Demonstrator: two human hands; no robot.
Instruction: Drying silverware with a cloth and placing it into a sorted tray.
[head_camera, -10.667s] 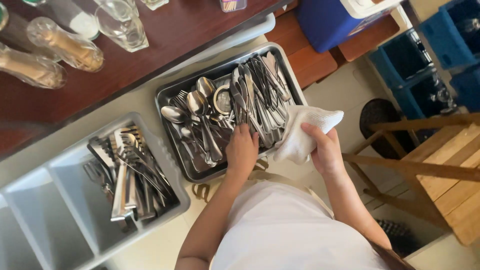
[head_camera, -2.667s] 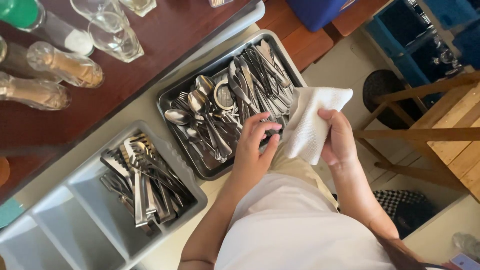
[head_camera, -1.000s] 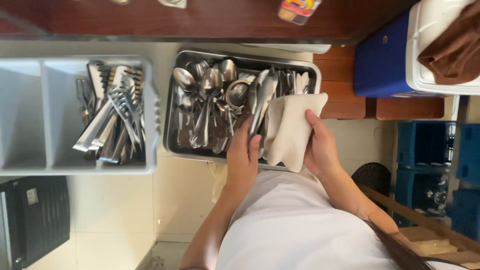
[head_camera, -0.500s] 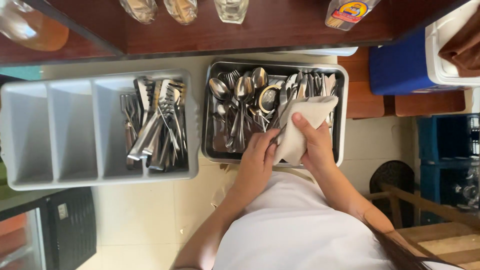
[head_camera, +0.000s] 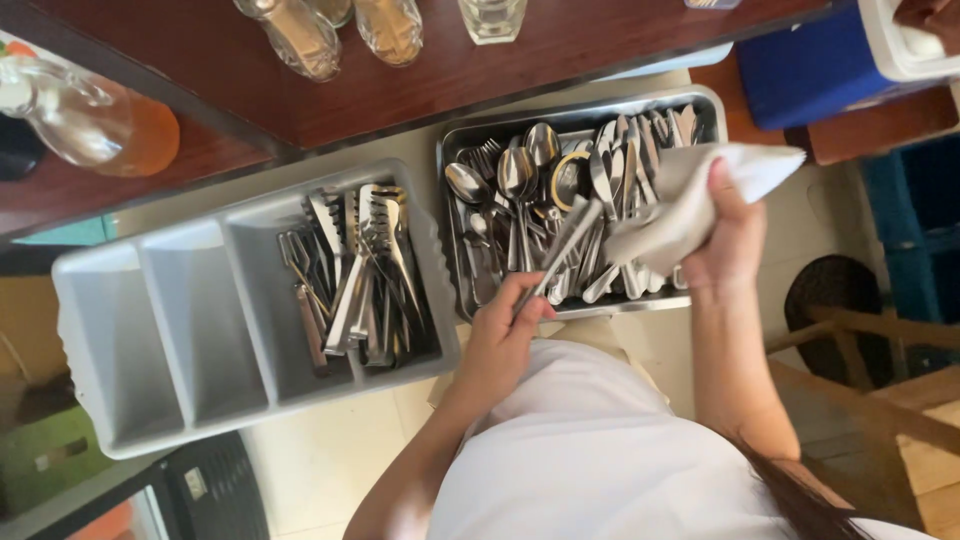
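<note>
Head view shows the left hand (head_camera: 500, 335) pinching a steel utensil (head_camera: 562, 250) by its handle above the near edge of the metal tray (head_camera: 700, 105), so the right hand (head_camera: 728, 245), closed around a white cloth (head_camera: 690, 200), can wrap its far end.
</note>
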